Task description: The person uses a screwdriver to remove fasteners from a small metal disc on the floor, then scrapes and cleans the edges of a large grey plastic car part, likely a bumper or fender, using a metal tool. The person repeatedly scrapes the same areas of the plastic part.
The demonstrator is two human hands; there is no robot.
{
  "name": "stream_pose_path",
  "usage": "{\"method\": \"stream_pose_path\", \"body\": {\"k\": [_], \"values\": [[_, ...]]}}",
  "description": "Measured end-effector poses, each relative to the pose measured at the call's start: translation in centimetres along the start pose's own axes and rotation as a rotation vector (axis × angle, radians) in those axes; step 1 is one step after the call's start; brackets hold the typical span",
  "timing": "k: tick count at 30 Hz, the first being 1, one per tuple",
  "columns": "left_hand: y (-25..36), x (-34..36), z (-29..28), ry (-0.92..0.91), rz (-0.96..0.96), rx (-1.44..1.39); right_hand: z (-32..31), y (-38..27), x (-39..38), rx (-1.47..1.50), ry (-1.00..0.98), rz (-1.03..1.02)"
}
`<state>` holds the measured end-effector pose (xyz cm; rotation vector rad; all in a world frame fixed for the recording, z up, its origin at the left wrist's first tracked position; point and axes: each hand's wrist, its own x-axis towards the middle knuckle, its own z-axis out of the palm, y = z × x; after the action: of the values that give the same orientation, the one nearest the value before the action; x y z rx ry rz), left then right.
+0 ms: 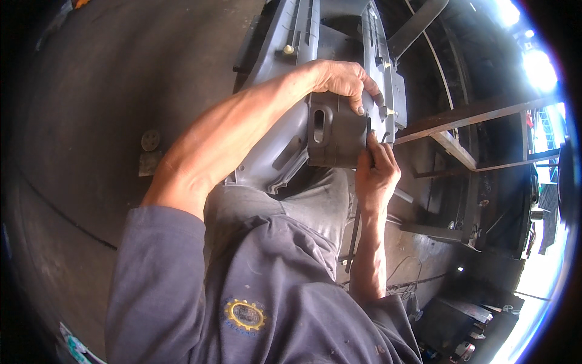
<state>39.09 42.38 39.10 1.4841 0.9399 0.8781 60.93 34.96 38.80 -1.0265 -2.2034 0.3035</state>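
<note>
A large grey moulded plastic trim panel (276, 130) lies over my lap and stretches away from me. My left hand (342, 82) reaches across it from the left, closed on its right-hand ridge, thumb on the near side and forefinger on the far side. My right hand (377, 170) is closed at the panel's near right part, fingers pinched round a thin dark strip (368, 125) whose tip points toward my left thumb. Whether the strip is a tool or a loose part I cannot tell. Pale plastic clips (287, 50) stick up from the panel.
A metal frame of bars (461, 121) stands to the right of the panel. A long dark rod (353, 239) shows beside my right forearm. Farther right at the bottom sits a dark box (451, 324) with small items by it. A cable (66, 223) crosses the floor on the left.
</note>
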Motion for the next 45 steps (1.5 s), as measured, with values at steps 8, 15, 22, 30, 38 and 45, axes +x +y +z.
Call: {"method": "stream_pose_path", "body": {"k": [8,15,22,30,38,45], "values": [[-0.1,0.3,0.1,0.007,0.0,0.003,0.0,-0.3,0.0,0.004,-0.003,0.031],[-0.2,0.2,0.0,0.004,0.012,0.008,0.0,0.1,0.6,-0.022,-0.011,-0.019],[0.0,-0.1,0.1,0.002,-0.036,-0.041,-0.4,-0.3,0.4,-0.04,-0.041,-0.012],[-0.5,0.5,0.1,-0.008,0.026,0.006,0.0,-0.3,1.3,-0.035,-0.025,-0.035],[-0.2,0.3,0.1,-0.012,-0.006,0.017,0.1,-0.5,1.6,-0.033,-0.04,-0.021],[-0.2,0.3,-0.1,-0.029,-0.043,-0.045,0.1,-0.3,0.5,-0.045,0.004,-0.058]]}}
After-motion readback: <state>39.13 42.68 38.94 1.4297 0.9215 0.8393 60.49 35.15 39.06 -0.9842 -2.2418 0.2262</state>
